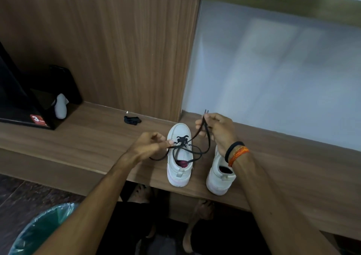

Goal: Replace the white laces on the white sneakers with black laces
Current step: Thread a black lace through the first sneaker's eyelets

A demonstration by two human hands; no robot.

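Left sneaker (pixel 179 155): on the wooden shelf (pixel 93 137), toe away from me, black lace (pixel 195 151) threaded through its front eyelets. My left hand (pixel 148 145) pinches one strand beside those eyelets. My right hand (pixel 216 131) grips both lace ends, raised above the shoe. Right sneaker (pixel 219 174): just beside, partly behind my right wrist. Spare black lace bundle (pixel 132 120): on the shelf, farther back.

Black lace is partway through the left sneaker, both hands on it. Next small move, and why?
Probably pull the slack through and even the ends. The black lace crosses only the front eyelets of the left sneaker and loops loosely over its opening. The right hand holds both tips up together, while the left hand pinches a strand near the eyelets. Then thread the next eyelet.
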